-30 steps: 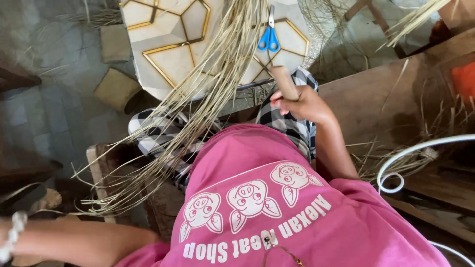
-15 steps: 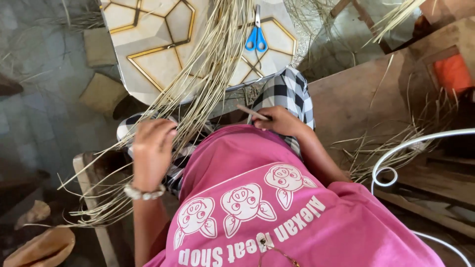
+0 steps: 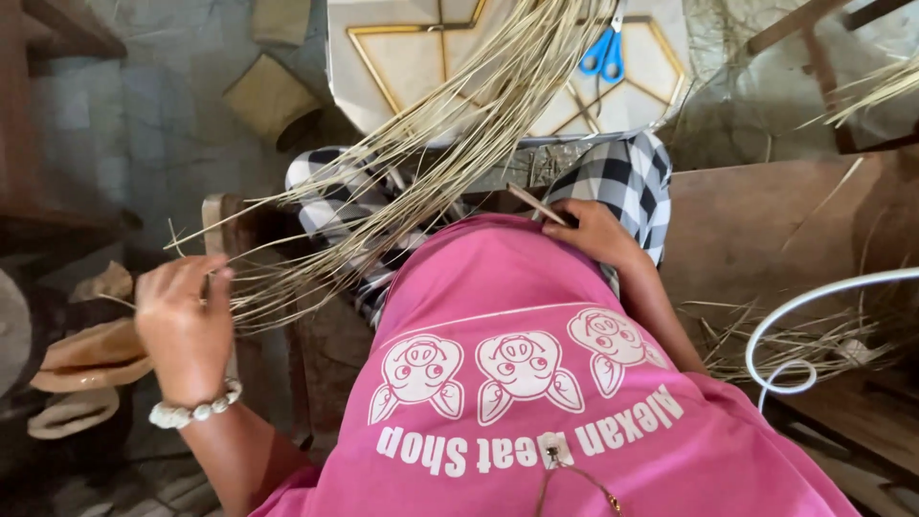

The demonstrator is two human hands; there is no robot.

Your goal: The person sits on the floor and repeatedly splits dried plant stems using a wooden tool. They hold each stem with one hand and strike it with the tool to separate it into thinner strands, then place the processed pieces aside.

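A long bundle of pale dry straw strands (image 3: 421, 163) runs from the low table across my lap in black-and-white checked cloth. My left hand (image 3: 182, 321), with a white bead bracelet at the wrist, grips the loose ends of the straw bundle at the left, beside a wooden stool edge. My right hand (image 3: 593, 230) rests on my lap and pinches a thin wooden stick (image 3: 538, 205). Blue-handled scissors (image 3: 603, 53) lie on the table beyond.
The low table (image 3: 651, 77) has a cream top with gold line patterns. Loose straw and a white wire hoop (image 3: 814, 297) lie on the wooden bench at right. Tan woven pieces (image 3: 91, 354) sit on the floor at left, and a small woven box (image 3: 273, 96) stands farther off.
My left hand has swung out to the left and now grips the straw ends. My right hand has dropped from near the table to my lap, holding the stick.
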